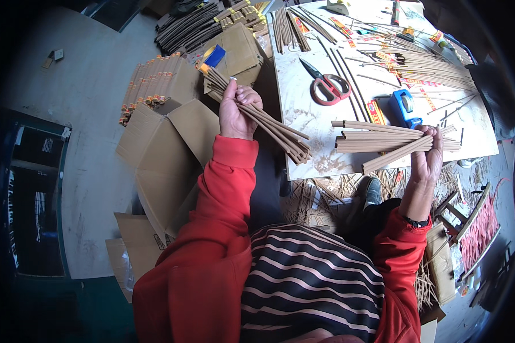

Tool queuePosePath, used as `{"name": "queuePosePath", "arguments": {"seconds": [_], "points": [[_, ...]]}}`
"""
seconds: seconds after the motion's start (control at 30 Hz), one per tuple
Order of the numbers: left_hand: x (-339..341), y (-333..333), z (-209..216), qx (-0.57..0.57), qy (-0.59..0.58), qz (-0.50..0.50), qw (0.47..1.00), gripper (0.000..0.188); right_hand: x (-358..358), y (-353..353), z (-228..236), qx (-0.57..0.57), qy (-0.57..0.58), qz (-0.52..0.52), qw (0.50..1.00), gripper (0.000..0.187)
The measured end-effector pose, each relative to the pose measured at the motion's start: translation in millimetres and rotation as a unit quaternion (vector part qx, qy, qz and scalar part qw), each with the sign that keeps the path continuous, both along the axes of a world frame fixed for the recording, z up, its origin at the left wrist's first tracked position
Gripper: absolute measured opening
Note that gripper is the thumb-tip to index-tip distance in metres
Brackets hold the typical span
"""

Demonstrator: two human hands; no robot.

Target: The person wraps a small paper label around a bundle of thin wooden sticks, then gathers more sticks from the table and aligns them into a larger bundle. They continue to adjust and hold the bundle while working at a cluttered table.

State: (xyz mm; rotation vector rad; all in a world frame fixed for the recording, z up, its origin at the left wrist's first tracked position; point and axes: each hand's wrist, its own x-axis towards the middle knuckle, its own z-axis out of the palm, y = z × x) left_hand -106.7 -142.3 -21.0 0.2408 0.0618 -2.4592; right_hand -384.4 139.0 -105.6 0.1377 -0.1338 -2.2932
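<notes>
My left hand [236, 111] grips a bundle of long tan sticks [272, 127] that slants from upper left down toward the edge of the white table [303, 114]. My right hand [429, 157] holds a second handful of tan sticks [383, 142] lying roughly level over the table's near right part, one stick tilting lower than the others. Both sleeves are red. Red-handled scissors [329, 87] lie on the table between the two hands, farther back.
A blue tape dispenser [405, 107] sits behind my right hand. Loose sticks and red-yellow paper bands [423, 71] cover the far table. Open cardboard boxes [166, 154] and bundled stick packs [149, 86] stand at my left. Stick scraps [326, 200] litter the floor.
</notes>
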Motion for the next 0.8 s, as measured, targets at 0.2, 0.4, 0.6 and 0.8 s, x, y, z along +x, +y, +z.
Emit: {"name": "queuePosePath", "arguments": {"seconds": [0.2,0.4,0.6,0.8], "points": [[43.2,-22.0,15.2,-0.028,-0.004,0.031,0.999,0.033,-14.9,8.7,-16.0,0.033,0.032,0.016,0.999,0.017],[101.3,-49.8,23.8,-0.064,-0.021,0.036,0.997,0.033,-24.2,12.0,-16.3,0.01,0.048,0.047,0.998,0.014],[128.1,-67.2,10.0,-0.061,-0.044,0.084,0.994,0.033,-26.7,7.0,-25.9,0.021,0.069,0.045,0.996,0.013],[119.9,-78.2,3.8,-0.033,-0.07,0.136,0.988,0.034,-25.5,6.0,-27.3,0.037,0.108,0.015,0.993,0.014]]}}
